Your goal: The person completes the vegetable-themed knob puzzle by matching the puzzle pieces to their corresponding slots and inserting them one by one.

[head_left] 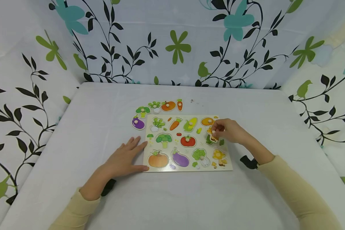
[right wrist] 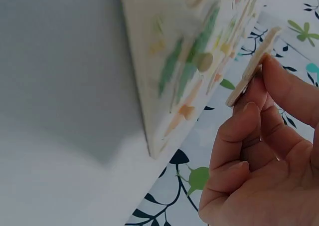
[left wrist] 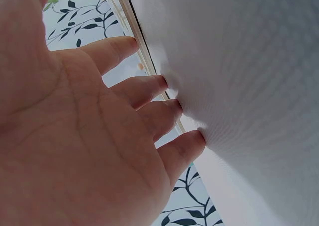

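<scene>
Head view is up on my screen; largest first, what are you getting?

I've got the patterned backdrop (head_left: 149, 19) along the far side and both flanks, leafy black sprigs with green and turquoise flowers. In front of it I see the white table (head_left: 172, 198).

And on the table?

The vegetable puzzle board (head_left: 189, 170), lying flat around the middle. I can make out a pumpkin picture (head_left: 158, 160) at its near left, a tomato (head_left: 187, 142) at its centre and a mushroom picture (head_left: 218, 155) at its near right.

How are the hands from where you sit?

I'd call the left hand (head_left: 129, 156) wide: fingers spread, thumb at the board's near left corner. My left wrist view puts fingertips down on the table along the board's edge. The right hand (head_left: 230, 130) is narrow, pinching the mushroom piece (head_left: 214, 139) over the board's right part.

Is that piece down?

No, on my right wrist view it's tilted, almost edge-on, and raised off the board.

Anything smaller lying loose?

I count five in an arc around the board's far left corner: pumpkin piece (head_left: 168, 106), eggplant piece (head_left: 139, 124), broccoli piece (head_left: 143, 111), radish piece (head_left: 156, 110) and, farthest right, the little carrot piece (head_left: 180, 105).
</scene>
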`<state>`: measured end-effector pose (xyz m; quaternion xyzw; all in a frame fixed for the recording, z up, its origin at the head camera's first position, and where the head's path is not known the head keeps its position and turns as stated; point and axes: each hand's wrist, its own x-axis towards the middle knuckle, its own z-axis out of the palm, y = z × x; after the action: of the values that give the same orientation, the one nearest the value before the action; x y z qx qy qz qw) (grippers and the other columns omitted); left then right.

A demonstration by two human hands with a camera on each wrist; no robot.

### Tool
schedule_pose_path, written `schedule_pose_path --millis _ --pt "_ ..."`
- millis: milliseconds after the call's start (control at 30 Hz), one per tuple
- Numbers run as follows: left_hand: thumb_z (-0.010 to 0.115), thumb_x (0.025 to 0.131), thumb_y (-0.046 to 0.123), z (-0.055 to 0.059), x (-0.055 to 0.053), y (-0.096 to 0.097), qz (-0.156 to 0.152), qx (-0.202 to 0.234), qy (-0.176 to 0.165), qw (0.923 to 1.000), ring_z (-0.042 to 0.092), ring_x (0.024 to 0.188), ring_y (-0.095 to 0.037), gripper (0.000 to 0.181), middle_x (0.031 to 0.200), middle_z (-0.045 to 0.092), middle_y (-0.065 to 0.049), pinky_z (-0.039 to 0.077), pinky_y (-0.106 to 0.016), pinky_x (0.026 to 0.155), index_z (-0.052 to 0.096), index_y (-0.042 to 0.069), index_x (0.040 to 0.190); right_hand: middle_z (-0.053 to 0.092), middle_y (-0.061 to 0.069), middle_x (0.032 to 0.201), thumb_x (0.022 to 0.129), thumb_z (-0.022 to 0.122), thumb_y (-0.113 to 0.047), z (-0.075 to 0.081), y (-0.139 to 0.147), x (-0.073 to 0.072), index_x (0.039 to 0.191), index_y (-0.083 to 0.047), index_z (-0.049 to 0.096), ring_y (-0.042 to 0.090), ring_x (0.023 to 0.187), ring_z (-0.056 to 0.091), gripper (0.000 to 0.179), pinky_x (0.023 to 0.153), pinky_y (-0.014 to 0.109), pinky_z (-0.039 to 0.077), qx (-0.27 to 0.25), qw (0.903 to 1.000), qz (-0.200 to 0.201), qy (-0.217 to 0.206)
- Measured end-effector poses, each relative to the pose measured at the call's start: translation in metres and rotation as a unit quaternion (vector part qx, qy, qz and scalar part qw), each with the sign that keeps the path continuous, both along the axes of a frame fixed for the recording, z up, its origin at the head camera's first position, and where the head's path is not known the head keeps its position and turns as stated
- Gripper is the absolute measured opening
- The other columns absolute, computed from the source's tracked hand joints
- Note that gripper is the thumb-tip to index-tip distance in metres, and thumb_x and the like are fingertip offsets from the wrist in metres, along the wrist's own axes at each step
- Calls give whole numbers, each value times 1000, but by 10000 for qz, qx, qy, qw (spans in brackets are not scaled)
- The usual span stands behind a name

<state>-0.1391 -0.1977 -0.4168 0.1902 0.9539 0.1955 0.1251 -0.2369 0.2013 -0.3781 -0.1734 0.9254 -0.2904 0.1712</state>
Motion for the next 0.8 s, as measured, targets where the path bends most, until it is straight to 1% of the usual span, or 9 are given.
schedule_pose_path --millis 167,267,333,500,800 --pt "72 81 55 2 1 0 3 -15 6 10000 17 148 -45 90 160 24 -21 21 -64 115 38 10 151 58 0 81 90 68 -8 -7 14 28 93 -9 63 15 78 51 6 67 24 42 -96 9987 505 41" --pt "72 81 54 3 1 1 4 -17 -3 10000 18 147 -45 90 159 24 -22 21 -64 115 38 10 151 58 -3 80 89 69 -6 -11 18 41 91 -10 64 14 79 51 7 68 23 43 -92 9973 731 46" --pt "73 81 54 5 1 1 9 -3 -15 10000 18 147 -45 90 159 25 -22 21 -65 114 38 9 151 58 -4 80 88 70 -5 -13 19 46 90 -11 64 13 78 51 8 68 22 44 -101 9963 851 -1" --pt "74 80 52 6 2 1 31 34 1 10000 18 147 -45 89 159 25 -22 21 -65 114 39 9 150 57 -4 79 86 71 -4 -16 18 54 87 -11 63 12 76 51 11 67 22 44 -7 9944 1055 -12" --pt "74 80 52 4 2 2 40 54 41 10000 19 147 -45 89 159 26 -23 21 -65 114 39 9 150 58 -6 77 83 73 -2 -18 16 54 84 -11 63 11 74 50 14 66 23 43 408 9924 1141 233"
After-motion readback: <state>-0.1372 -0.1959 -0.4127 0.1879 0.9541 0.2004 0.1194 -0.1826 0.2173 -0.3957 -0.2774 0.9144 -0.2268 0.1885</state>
